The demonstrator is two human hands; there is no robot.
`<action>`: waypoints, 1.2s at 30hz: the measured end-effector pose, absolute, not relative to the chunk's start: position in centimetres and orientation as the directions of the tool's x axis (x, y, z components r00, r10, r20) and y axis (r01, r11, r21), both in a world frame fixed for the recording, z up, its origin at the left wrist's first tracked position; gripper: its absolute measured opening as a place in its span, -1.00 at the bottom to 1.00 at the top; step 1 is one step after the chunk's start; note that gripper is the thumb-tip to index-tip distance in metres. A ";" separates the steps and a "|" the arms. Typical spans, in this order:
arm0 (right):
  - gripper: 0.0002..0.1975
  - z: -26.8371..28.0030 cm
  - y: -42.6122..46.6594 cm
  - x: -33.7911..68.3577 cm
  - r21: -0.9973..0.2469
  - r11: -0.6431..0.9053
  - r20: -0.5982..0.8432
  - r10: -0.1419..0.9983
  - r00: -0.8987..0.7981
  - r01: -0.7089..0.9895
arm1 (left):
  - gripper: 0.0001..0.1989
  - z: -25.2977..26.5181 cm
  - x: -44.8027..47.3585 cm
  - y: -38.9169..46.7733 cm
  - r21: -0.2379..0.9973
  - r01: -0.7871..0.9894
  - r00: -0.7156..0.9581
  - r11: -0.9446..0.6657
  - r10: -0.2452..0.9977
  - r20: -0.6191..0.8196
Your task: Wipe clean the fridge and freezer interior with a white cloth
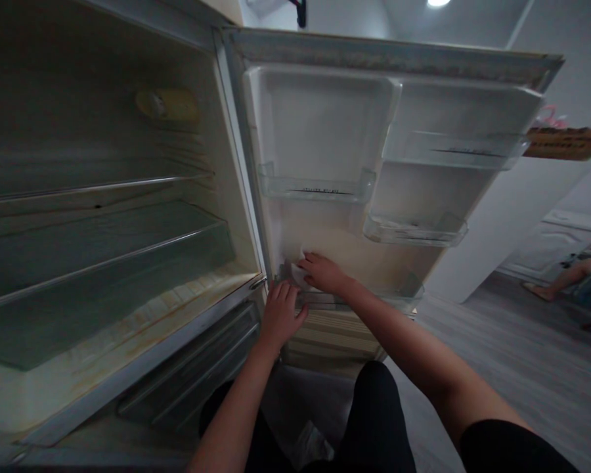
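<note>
A fridge door (325,118) stands wide open, with clear plastic bins fixed to its inner side. My right hand (325,272) presses a white wipe (300,276), paper or cloth, against the lower left of the door lining, just above the bottom door bin (369,301). Close beside it, my left hand (282,312) grips the left end of that bin, fingers over the rim and thumb apart on the near side. Part of the wipe is hidden behind my right fingers.
Left of me is the fridge interior with glass shelves (128,263), stained along its lower edge, and a yellowish round fitting (170,105). Below it, a lower compartment (197,368) is open. At right are a cardboard box (566,143) and a seated person's leg (566,279).
</note>
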State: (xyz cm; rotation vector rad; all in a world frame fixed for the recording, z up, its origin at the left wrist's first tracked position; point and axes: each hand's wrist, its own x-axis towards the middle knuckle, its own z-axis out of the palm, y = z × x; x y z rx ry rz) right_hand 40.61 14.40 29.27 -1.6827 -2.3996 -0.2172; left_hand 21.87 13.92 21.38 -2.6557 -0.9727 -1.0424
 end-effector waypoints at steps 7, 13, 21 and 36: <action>-0.53 29.5 6.9 50.3 -0.080 -0.096 -0.154 0.985 0.083 0.992 | -0.70 21.0 21.6 14.2 0.113 0.608 0.551 -0.786 0.520 0.653; -0.17 28.5 2.8 53.9 -0.021 -0.405 -0.047 0.914 0.404 0.914 | -0.70 20.7 22.1 14.0 0.120 0.617 0.524 -0.778 0.520 0.674; -0.05 28.1 6.0 48.6 -0.336 0.010 0.238 0.968 0.075 0.942 | -0.69 20.3 23.3 13.8 0.136 0.647 0.471 -0.750 0.534 0.702; -0.19 33.8 18.0 41.1 0.147 0.291 0.607 0.728 -0.318 0.945 | -0.70 21.1 22.4 13.3 0.127 0.678 0.500 -0.724 0.581 0.642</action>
